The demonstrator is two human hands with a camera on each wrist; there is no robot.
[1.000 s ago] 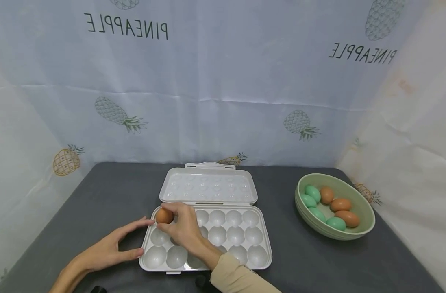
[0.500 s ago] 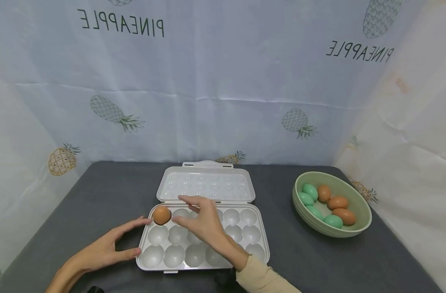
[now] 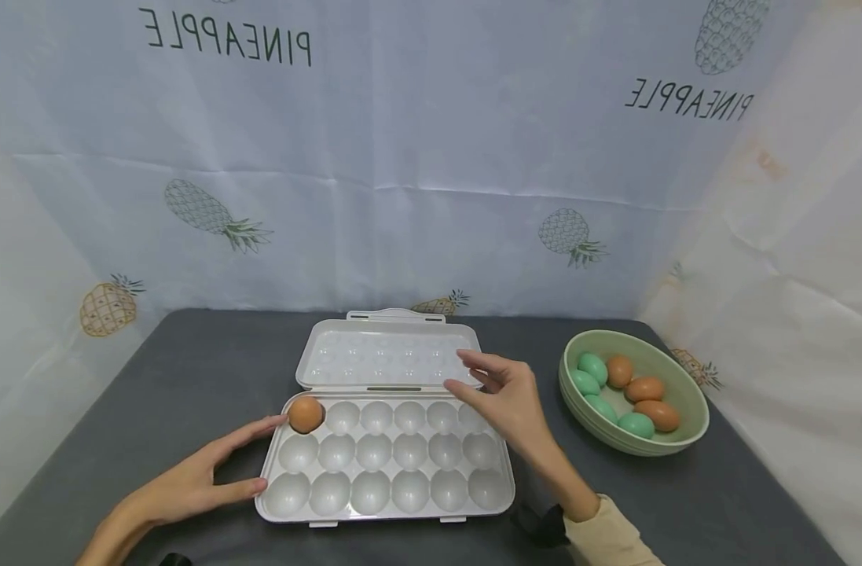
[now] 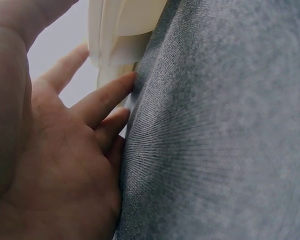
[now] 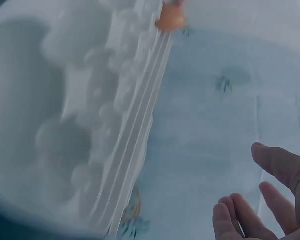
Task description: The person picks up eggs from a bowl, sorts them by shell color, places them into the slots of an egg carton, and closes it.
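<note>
A light plastic egg box (image 3: pixel 388 516) lies with its lid (image 3: pixel 388 346) folded back on the dark tabletop. One brown egg (image 3: pixel 306 414) sits in the cup at its far left corner. At the box's left edge, my left hand (image 3: pixel 190 483) rests thumb and fingertips against the side, fingers spread. In the left wrist view, the left fingers (image 4: pixel 102 102) reach the box's side just above the cloth. Over the far right part of the box hovers my right hand (image 3: pixel 508 397), holding nothing, thumb and fingers apart. The brown egg (image 5: pixel 171 19) also shows in the right wrist view.
Right of the box stands a pale green bowl (image 3: pixel 674 440) holding several eggs, some mint green (image 3: pixel 636 425) and some brown (image 3: pixel 657 415). A pineapple-print curtain (image 3: pixel 431 157) hangs behind the dark tabletop (image 3: pixel 211 362).
My right hand has let go of the brown egg, left in the corner cup, and has moved right across the box towards the bowl. The left hand stays at the box's edge.
</note>
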